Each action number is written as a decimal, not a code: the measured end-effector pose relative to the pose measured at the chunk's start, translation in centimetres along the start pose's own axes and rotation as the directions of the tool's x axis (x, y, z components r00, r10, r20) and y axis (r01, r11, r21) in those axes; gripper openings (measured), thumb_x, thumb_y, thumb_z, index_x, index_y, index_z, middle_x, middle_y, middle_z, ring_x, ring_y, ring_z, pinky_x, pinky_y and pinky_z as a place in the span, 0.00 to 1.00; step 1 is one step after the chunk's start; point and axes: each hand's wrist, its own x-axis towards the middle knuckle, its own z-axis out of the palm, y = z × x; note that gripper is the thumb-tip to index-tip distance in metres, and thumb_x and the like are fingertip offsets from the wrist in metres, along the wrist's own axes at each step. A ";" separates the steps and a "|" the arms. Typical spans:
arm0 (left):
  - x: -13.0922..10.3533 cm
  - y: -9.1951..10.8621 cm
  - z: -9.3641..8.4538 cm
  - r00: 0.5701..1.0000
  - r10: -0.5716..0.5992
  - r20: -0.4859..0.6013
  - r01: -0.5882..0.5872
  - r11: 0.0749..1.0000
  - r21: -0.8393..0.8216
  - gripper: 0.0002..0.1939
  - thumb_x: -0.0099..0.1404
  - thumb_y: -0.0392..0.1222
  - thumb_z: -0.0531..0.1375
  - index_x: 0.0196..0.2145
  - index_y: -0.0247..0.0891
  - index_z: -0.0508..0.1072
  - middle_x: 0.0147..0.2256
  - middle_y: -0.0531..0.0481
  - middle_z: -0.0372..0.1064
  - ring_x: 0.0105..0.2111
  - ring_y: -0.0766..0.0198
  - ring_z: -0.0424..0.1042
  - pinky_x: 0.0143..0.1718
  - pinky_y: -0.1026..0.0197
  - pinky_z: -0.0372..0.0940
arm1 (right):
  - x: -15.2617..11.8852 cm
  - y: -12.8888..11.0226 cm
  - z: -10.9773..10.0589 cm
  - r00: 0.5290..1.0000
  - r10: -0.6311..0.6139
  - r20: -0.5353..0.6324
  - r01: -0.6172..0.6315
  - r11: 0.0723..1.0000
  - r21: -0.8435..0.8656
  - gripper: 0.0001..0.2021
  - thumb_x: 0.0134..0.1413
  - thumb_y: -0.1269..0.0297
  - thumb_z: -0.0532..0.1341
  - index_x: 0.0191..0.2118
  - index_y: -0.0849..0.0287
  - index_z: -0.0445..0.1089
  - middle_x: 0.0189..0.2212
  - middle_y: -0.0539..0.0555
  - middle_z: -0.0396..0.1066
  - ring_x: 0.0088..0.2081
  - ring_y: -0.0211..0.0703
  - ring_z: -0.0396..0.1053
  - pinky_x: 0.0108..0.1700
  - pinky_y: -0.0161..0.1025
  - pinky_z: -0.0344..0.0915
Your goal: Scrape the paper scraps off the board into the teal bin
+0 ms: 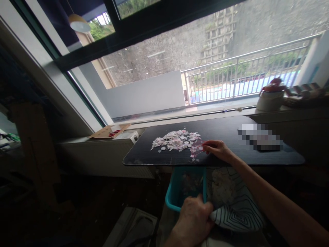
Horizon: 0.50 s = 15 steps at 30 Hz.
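Note:
A pile of small white and pink paper pieces (177,140) lies on the dark table (218,128). At the pile's right edge, my right hand (214,148) pinches a thin, clear pinkish piece of film (196,148) over the tabletop. Below the table edge, my left hand (194,214) is closed at the front rim of a turquoise basket (171,200), with the edge of a patterned cloth (240,216) at its fingers. Inside the basket are clear scraps, dim in the shadow. More pale pieces (222,185) lie on the cloth, right of the basket.
A pixelated object (260,137) lies at the table's right. On the window sill stands a pale jug-like container (271,97). Brown paper with red scissors (114,133) is on the ledge at the left, above a white radiator (110,156).

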 end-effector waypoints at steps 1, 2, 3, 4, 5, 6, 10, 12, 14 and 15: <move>0.0 0.0 0.0 1.000 -0.001 0.002 0.001 1.000 0.000 0.08 0.58 0.45 0.58 0.33 0.41 0.73 0.33 0.48 0.69 0.30 0.57 0.69 0.31 0.60 0.64 | -0.1 0.0 -0.1 1.000 0.000 0.009 0.000 1.000 -0.003 0.16 0.45 0.54 0.63 0.33 0.63 0.75 0.24 0.53 0.74 0.23 0.37 0.68 0.29 0.36 0.67; 0.0 0.1 -0.1 1.000 -0.003 0.005 0.003 1.000 0.001 0.08 0.58 0.45 0.58 0.33 0.41 0.74 0.33 0.47 0.69 0.30 0.57 0.69 0.31 0.60 0.64 | -0.2 -0.1 -0.1 1.000 0.001 0.024 -0.001 1.000 -0.007 0.16 0.44 0.53 0.64 0.33 0.63 0.75 0.24 0.53 0.75 0.23 0.37 0.68 0.29 0.36 0.67; 0.0 0.1 -0.1 1.000 -0.004 0.008 0.004 1.000 0.001 0.09 0.58 0.45 0.58 0.34 0.41 0.74 0.33 0.47 0.69 0.30 0.57 0.69 0.31 0.59 0.64 | -0.4 -0.2 -0.2 0.999 0.003 0.041 -0.002 1.000 -0.012 0.16 0.44 0.53 0.64 0.32 0.63 0.75 0.24 0.53 0.75 0.24 0.38 0.68 0.29 0.36 0.67; -0.1 0.1 -0.1 1.000 -0.002 0.009 0.002 1.000 0.001 0.09 0.58 0.46 0.58 0.34 0.41 0.74 0.33 0.47 0.69 0.30 0.57 0.69 0.31 0.60 0.64 | -0.6 -0.2 -0.2 0.998 0.005 0.055 -0.004 1.000 -0.017 0.16 0.44 0.53 0.64 0.32 0.62 0.75 0.24 0.53 0.75 0.24 0.38 0.68 0.29 0.36 0.67; -0.1 0.1 -0.1 1.000 0.000 0.010 0.000 1.000 -0.001 0.09 0.58 0.46 0.58 0.33 0.41 0.74 0.33 0.47 0.69 0.30 0.57 0.69 0.31 0.60 0.64 | -0.8 -0.3 -0.3 0.998 0.009 0.065 -0.007 1.000 -0.022 0.16 0.45 0.52 0.63 0.31 0.62 0.75 0.24 0.53 0.75 0.24 0.38 0.68 0.29 0.36 0.67; -0.1 0.1 -0.1 1.000 0.004 0.008 -0.004 1.000 -0.002 0.09 0.58 0.46 0.58 0.33 0.41 0.74 0.33 0.47 0.69 0.30 0.57 0.69 0.31 0.60 0.64 | -1.1 -0.3 -0.3 0.998 0.012 0.061 -0.011 1.000 -0.026 0.16 0.45 0.52 0.63 0.31 0.62 0.75 0.24 0.53 0.75 0.24 0.38 0.69 0.29 0.36 0.67; 0.0 0.1 0.0 1.000 0.015 -0.010 -0.015 1.000 0.001 0.08 0.57 0.45 0.59 0.33 0.41 0.73 0.32 0.48 0.69 0.30 0.57 0.70 0.30 0.60 0.64 | -2.4 -0.2 -0.4 0.995 0.012 -0.104 -0.019 0.998 -0.062 0.17 0.44 0.51 0.64 0.34 0.62 0.75 0.25 0.54 0.76 0.25 0.41 0.71 0.30 0.38 0.69; 0.0 0.1 0.0 1.000 0.012 -0.019 -0.012 1.000 0.010 0.07 0.57 0.45 0.59 0.32 0.41 0.73 0.32 0.48 0.69 0.30 0.56 0.70 0.30 0.60 0.65 | -3.2 -0.1 -0.4 0.985 -0.001 -0.175 -0.017 0.995 -0.101 0.18 0.45 0.52 0.63 0.35 0.62 0.75 0.26 0.55 0.76 0.27 0.42 0.72 0.31 0.39 0.69; 0.0 0.1 0.1 1.000 0.013 -0.022 -0.012 1.000 0.020 0.08 0.58 0.46 0.59 0.32 0.41 0.73 0.32 0.47 0.69 0.29 0.56 0.71 0.30 0.60 0.65 | -3.9 -0.2 -0.3 0.985 -0.016 -0.169 -0.007 0.991 -0.133 0.18 0.46 0.51 0.63 0.35 0.62 0.75 0.27 0.56 0.76 0.27 0.43 0.72 0.31 0.39 0.70; 0.0 0.2 0.2 1.000 0.016 -0.024 -0.015 1.000 0.023 0.08 0.58 0.46 0.59 0.33 0.41 0.73 0.32 0.47 0.69 0.29 0.56 0.71 0.30 0.60 0.65 | -4.2 -0.3 -0.2 0.988 -0.020 -0.153 -0.002 0.990 -0.140 0.18 0.46 0.51 0.63 0.35 0.62 0.76 0.27 0.56 0.76 0.27 0.43 0.72 0.31 0.39 0.70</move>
